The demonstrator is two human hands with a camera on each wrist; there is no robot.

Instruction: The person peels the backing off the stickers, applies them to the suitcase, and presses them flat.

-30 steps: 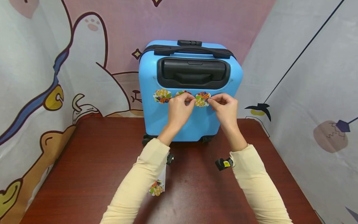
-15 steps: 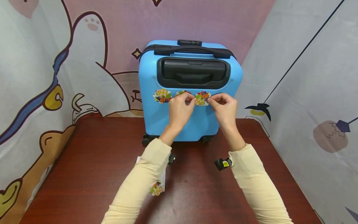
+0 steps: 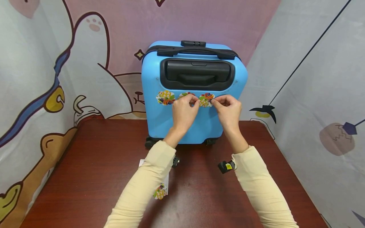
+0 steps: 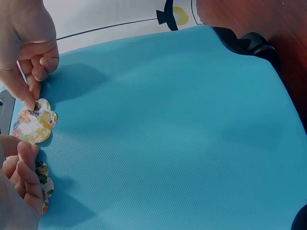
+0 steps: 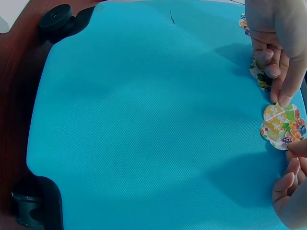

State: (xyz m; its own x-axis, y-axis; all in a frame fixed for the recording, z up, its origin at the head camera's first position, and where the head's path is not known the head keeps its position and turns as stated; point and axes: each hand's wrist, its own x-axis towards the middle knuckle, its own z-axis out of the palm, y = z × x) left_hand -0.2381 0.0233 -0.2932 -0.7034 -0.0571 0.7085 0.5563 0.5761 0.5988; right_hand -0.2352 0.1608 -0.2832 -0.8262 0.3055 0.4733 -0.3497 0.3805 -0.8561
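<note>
A scalloped, fruit-patterned sticker point(image 3: 206, 99) is held between both hands, close over the front of a blue suitcase point(image 3: 196, 126). My left hand point(image 3: 183, 114) pinches its left edge between thumb and forefinger. On the opposite edge my right hand point(image 3: 229, 112) pinches it the same way. In the right wrist view the sticker point(image 5: 284, 127) lies flat-looking between the two pairs of fingertips. Another fruit sticker point(image 3: 165, 97) is on the suitcase at left, below the black handle recess point(image 3: 197, 74). A middle sticker point(image 3: 186, 94) is mostly hidden behind my left hand.
The suitcase stands upright on its wheels point(image 3: 149, 142) at the back of a dark red-brown table point(image 3: 99, 177). A white sheet point(image 3: 166, 180) with a fruit sticker point(image 3: 160, 191) lies partly under my left forearm. A printed cloth point(image 3: 228, 22) hangs behind.
The held sticker has shifted up very slightly. Both hands keep their pinch, and the forearms have edged a little closer together.
</note>
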